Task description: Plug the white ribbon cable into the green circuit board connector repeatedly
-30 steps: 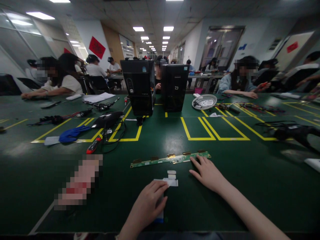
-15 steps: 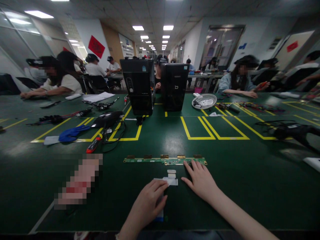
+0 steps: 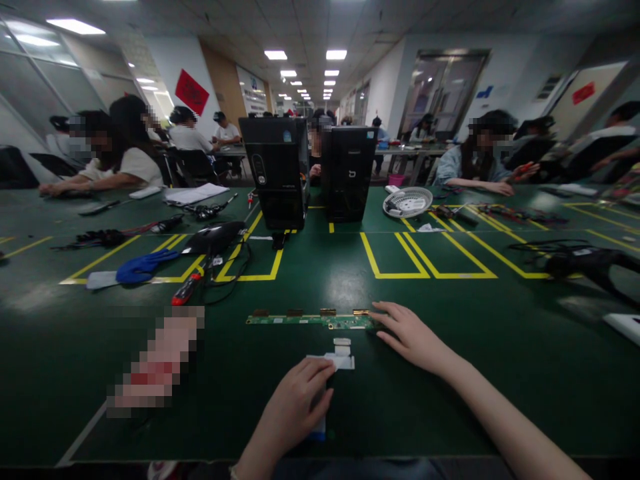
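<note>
Head: right grip (image 3: 409, 337) wide on circuit board (image 3: 345, 323)

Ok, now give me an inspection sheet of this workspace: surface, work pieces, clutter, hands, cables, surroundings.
Surface: green table, marked with yellow tape.
Work pieces: long circuit board lying flat; white strip on the near side of it.
Clutter: screwdriver, blue glove, basket, two towers; one item at left is pixelated, unreadable.
Hands: left hand on the white strip, grip unclear; right hand open at the circuit board's right end.
Cables: dark bundle at left; wires at far right.
Surroundings: people seated; ceiling lights on.
</note>
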